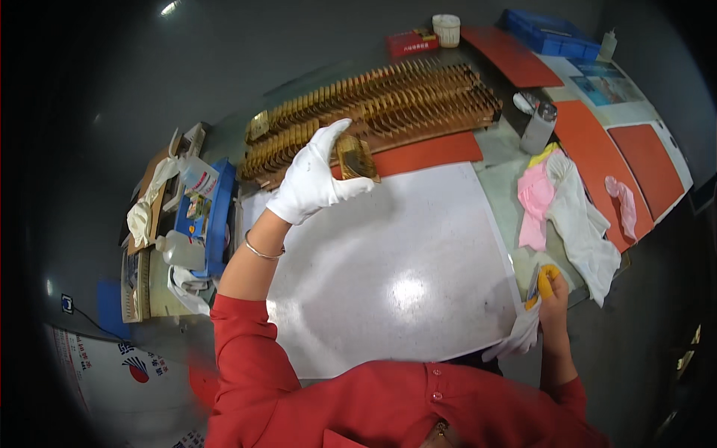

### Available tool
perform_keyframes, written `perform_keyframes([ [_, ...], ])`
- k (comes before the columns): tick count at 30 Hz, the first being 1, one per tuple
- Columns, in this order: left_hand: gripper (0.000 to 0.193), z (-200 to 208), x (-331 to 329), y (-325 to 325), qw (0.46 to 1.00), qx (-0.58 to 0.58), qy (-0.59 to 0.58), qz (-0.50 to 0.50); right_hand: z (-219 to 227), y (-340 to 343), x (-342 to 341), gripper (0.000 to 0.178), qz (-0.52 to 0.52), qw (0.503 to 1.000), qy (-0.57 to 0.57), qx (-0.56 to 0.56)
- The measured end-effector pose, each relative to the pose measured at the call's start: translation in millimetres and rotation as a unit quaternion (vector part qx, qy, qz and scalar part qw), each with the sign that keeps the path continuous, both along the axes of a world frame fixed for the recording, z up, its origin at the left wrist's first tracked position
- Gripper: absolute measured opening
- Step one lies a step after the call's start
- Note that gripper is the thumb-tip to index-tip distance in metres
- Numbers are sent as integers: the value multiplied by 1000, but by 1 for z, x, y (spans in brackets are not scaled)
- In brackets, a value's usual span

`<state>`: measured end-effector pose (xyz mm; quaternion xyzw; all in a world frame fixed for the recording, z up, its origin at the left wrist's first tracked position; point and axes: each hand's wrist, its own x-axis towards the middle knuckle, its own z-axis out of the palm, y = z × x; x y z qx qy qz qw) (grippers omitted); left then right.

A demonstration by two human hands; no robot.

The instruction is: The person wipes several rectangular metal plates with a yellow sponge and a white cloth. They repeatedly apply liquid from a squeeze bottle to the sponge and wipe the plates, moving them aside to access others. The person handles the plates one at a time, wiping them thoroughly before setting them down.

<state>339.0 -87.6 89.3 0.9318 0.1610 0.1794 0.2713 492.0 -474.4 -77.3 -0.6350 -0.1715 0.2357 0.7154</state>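
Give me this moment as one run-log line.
left hand: white-gloved, gripping gold-coloured piece | right hand: yellow finger covers, pinching small grey item | ahead: rack of similar pieces | centre: white sheet

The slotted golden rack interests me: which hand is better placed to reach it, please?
Likely the left hand: it holds a golden plate by the rack; the right hand is farther away.

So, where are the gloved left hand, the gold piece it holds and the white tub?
Gloved left hand (314, 181), head view: middle of the hand.
Gold piece (354, 158), head view: its visible middle.
White tub (448, 36), head view: its side wall.
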Motion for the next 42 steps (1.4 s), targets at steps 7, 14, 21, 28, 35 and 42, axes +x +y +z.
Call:
perform_keyframes([
  [7,71,-40,5,-121,941,187,241,-146,1,7,-3,17,2,1000,11,20],
  [14,63,-45,40,-150,875,245,385,-164,3,5,-1,17,20,999,11,43],
  [21,79,-55,9,-129,859,268,411,-146,3,1,-2,17,19,998,29,48],
  [28,90,-63,-14,-124,866,287,394,-112,0,1,-2,19,23,998,21,55],
  [35,92,-70,-58,-101,901,252,337,-108,-4,-2,1,18,2,1000,9,29],
  [42,104,-52,-93,-95,884,214,412,-54,-8,-1,4,19,22,998,11,49],
])
